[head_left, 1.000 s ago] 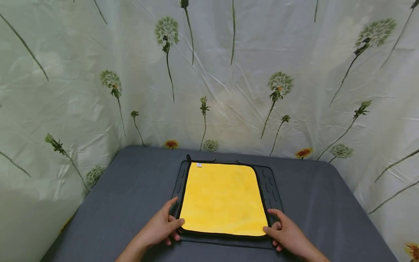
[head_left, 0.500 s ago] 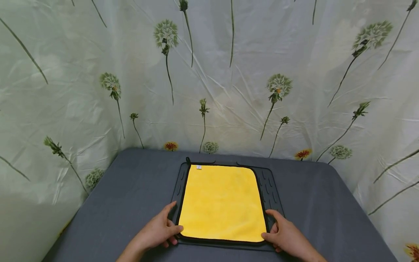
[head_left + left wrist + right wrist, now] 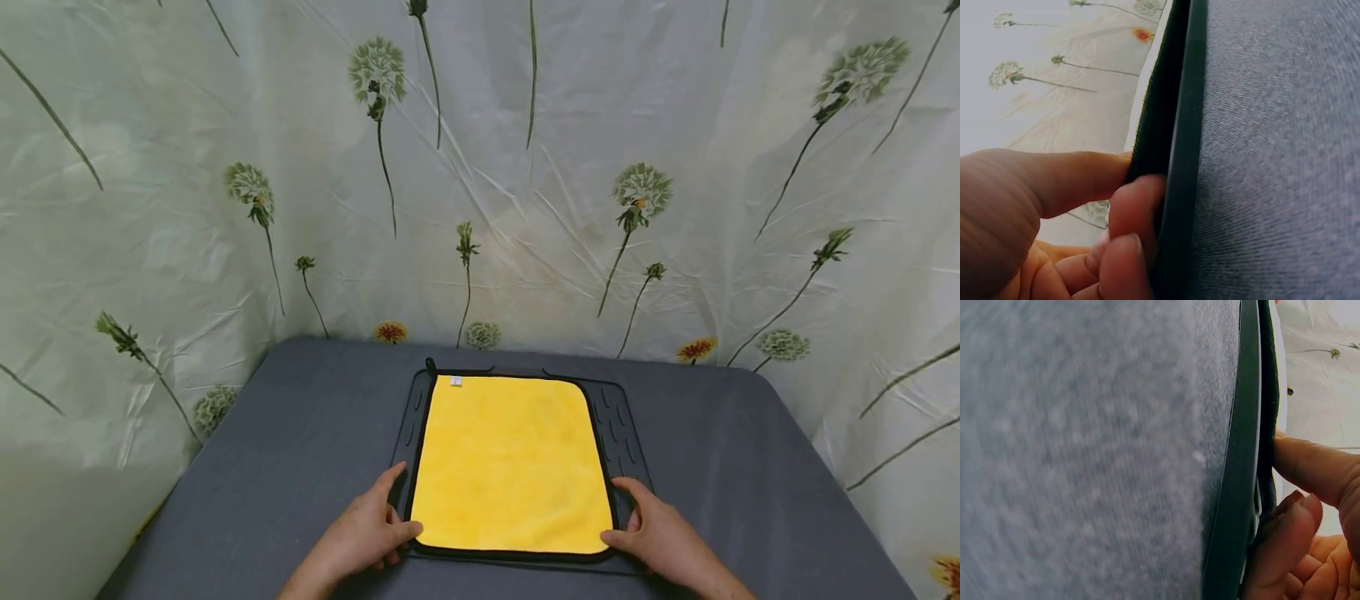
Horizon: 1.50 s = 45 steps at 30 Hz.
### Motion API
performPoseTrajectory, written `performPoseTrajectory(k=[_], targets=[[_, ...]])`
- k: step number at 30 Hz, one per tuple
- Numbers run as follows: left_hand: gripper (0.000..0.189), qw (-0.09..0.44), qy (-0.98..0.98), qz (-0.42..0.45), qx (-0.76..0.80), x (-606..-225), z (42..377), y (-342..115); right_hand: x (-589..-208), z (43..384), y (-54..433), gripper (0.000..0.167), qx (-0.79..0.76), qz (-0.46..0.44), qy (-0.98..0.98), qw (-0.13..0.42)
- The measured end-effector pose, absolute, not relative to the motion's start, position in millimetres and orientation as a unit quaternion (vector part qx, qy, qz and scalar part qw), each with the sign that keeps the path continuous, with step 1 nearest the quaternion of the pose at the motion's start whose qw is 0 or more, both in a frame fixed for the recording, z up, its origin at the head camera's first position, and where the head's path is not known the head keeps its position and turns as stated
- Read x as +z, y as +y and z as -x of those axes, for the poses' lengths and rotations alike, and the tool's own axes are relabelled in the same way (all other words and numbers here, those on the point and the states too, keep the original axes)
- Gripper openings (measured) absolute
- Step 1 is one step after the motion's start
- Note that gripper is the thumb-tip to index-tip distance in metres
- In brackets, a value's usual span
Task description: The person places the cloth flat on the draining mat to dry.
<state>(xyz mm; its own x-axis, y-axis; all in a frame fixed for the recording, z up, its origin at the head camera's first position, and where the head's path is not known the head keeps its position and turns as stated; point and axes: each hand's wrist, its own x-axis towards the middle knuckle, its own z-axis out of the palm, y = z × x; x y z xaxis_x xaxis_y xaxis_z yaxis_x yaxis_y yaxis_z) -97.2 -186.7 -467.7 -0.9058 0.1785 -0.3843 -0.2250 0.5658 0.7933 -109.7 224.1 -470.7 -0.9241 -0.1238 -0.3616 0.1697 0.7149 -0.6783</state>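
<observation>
A square yellow cloth (image 3: 513,467) with black edging lies flat over a dark mat (image 3: 621,429) in the head view. At its near left corner, my left hand (image 3: 362,532) pinches the edge, thumb on top and index finger stretched along the side. My right hand (image 3: 662,533) pinches the near right corner in the same way. In the left wrist view, curled fingertips (image 3: 1132,212) sit between the cloth's dark border (image 3: 1154,119) and the mat's rim. The right wrist view has the thumb (image 3: 1313,465) against the cloth's edge, just above the mat's rim (image 3: 1244,444).
The mat rests on a table with a grey cover (image 3: 322,417), whose far corners are rounded. Behind and on both sides hangs a pale curtain (image 3: 525,208) printed with dandelions. A small white label (image 3: 456,381) and a black loop (image 3: 431,365) mark the cloth's far left corner.
Both hands have drawn the cloth's near edge slightly toward me, closer to the mat's front rim. Over the last half second the hands and cloth have barely moved.
</observation>
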Motion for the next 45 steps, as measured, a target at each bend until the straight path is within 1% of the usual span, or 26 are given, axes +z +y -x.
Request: performPoseTrajectory(k=[5, 10, 15, 19, 22, 26, 30, 33, 36, 38, 40, 43, 45], targets=[[0.098, 0.194, 0.876, 0.009, 0.441, -467, 95, -183, -468, 110, 225, 0.089, -0.336, -0.016, 0.927, 0.165], [0.096, 0.182, 0.888, 0.015, 0.423, -465, 94, -180, -468, 112, 229, 0.090, -0.314, -0.021, 0.937, 0.154], [0.094, 0.176, 0.899, 0.026, 0.400, -463, 93, -180, -471, 114, 236, 0.088, -0.290, -0.027, 0.947, 0.138], [0.088, 0.155, 0.919, 0.030, 0.362, -462, 93, -181, -469, 114, 236, 0.078, -0.272, -0.015, 0.955, 0.113], [0.080, 0.130, 0.936, 0.022, 0.327, -458, 93, -177, -466, 112, 228, 0.063, -0.256, 0.001, 0.963, 0.085], [0.067, 0.098, 0.951, -0.034, 0.292, -453, 90, -159, -463, 110, 208, 0.043, -0.245, 0.072, 0.967, 0.023], [0.058, 0.084, 0.952, -0.150, 0.252, -451, 89, -128, -466, 111, 187, 0.035, -0.215, 0.230, 0.948, -0.038], [0.061, 0.081, 0.954, -0.215, 0.195, -456, 90, -108, -470, 113, 178, 0.030, -0.176, 0.356, 0.917, -0.051], [0.070, 0.112, 0.952, -0.233, 0.166, -464, 89, -103, -473, 111, 179, 0.023, -0.154, 0.444, 0.881, -0.052], [0.075, 0.147, 0.945, -0.235, 0.171, -468, 87, -108, -475, 109, 186, 0.022, -0.150, 0.481, 0.861, -0.066], [0.077, 0.171, 0.938, -0.233, 0.192, -473, 86, -118, -477, 107, 196, 0.024, -0.148, 0.497, 0.851, -0.080], [0.077, 0.180, 0.934, -0.228, 0.209, -474, 84, -133, -479, 105, 212, 0.028, -0.147, 0.496, 0.850, -0.095], [0.076, 0.179, 0.936, -0.217, 0.212, -472, 84, -142, -478, 105, 221, 0.029, -0.146, 0.485, 0.857, -0.095]])
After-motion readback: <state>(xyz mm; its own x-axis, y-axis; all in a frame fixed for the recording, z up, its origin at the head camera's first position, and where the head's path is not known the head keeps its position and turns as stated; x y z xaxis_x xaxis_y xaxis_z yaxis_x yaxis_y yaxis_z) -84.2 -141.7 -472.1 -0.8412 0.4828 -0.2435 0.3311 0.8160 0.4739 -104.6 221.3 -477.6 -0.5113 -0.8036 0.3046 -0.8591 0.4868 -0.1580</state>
